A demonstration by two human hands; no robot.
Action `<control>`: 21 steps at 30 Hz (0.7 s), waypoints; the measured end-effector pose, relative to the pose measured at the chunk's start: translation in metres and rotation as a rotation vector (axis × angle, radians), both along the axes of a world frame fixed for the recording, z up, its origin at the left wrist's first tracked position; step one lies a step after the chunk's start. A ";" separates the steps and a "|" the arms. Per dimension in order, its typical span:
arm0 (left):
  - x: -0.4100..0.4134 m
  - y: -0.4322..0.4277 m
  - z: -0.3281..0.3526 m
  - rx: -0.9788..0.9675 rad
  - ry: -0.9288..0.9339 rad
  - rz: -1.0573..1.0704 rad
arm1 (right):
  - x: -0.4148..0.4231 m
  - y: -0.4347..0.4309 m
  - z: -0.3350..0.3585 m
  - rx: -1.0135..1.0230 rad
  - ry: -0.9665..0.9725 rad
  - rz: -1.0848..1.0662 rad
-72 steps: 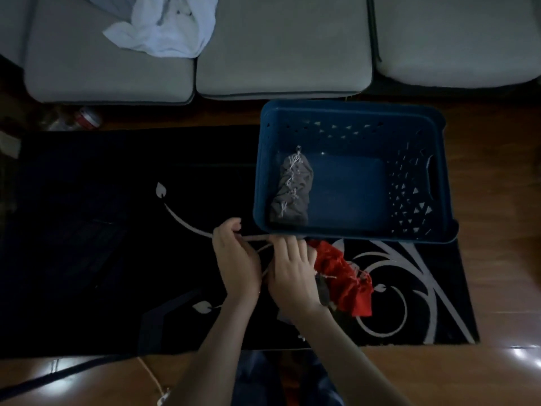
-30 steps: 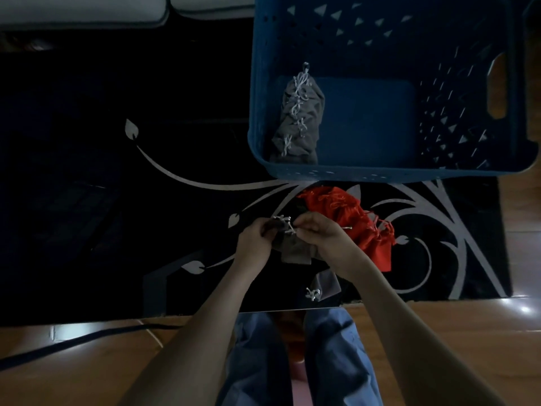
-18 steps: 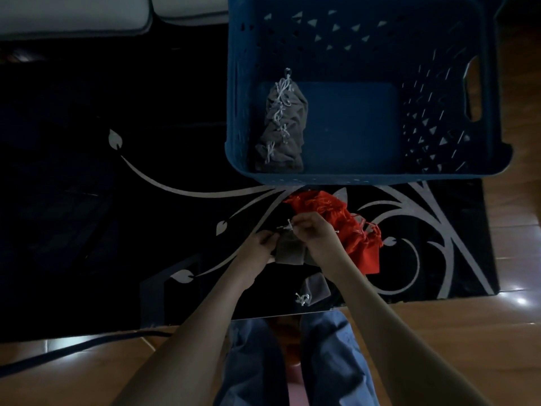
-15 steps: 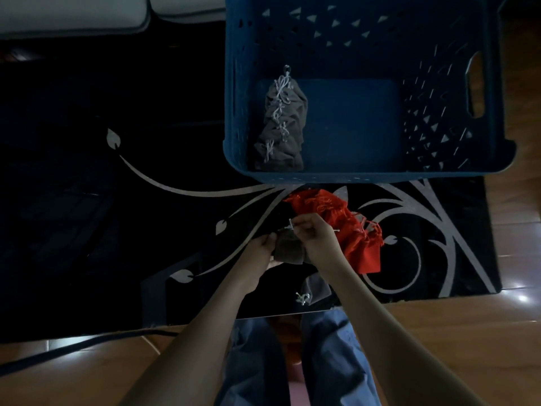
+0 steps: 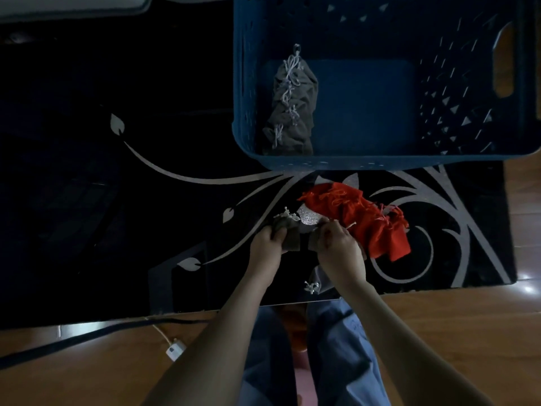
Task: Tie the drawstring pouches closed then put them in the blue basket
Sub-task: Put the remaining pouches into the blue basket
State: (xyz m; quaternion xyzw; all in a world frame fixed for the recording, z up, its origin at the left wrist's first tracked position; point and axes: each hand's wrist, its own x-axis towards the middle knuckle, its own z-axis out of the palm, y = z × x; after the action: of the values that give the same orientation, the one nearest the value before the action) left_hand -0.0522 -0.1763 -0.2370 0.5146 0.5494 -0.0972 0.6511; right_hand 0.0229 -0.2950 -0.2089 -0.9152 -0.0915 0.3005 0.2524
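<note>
My left hand grips a grey drawstring pouch whose knotted white cord sticks out at its top left. My right hand holds the pouch's right side, close to a pile of red pouches on the rug. Another grey pouch with a white cord lies under my right wrist, partly hidden. The blue basket stands just beyond, with several tied grey pouches stacked along its left wall.
A black rug with silver leaf swirls covers the floor under everything. Wooden floor lies in front and to the right. A dark cable and a small white plug lie at the rug's near edge. A sofa cushion shows at the top left.
The cord ends are now knotted and released. My hands have dropped from the cord onto the pouch body, left hand gripping its top and right hand its right side. The camera has tilted down.
</note>
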 end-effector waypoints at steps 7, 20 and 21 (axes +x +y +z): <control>-0.005 -0.002 0.000 0.024 0.011 0.035 | -0.004 0.003 -0.006 -0.291 0.006 -0.032; -0.002 -0.015 -0.004 -0.021 0.024 0.041 | 0.010 -0.035 0.001 -0.259 -0.180 -0.192; 0.000 -0.017 -0.003 -0.045 0.030 0.040 | 0.011 -0.041 -0.001 -0.332 -0.133 -0.159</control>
State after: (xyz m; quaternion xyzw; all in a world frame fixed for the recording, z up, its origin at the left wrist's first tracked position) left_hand -0.0523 -0.1935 -0.2402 0.4874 0.5670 -0.1044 0.6558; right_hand 0.0339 -0.3355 -0.2101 -0.9665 0.0152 0.2295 0.1143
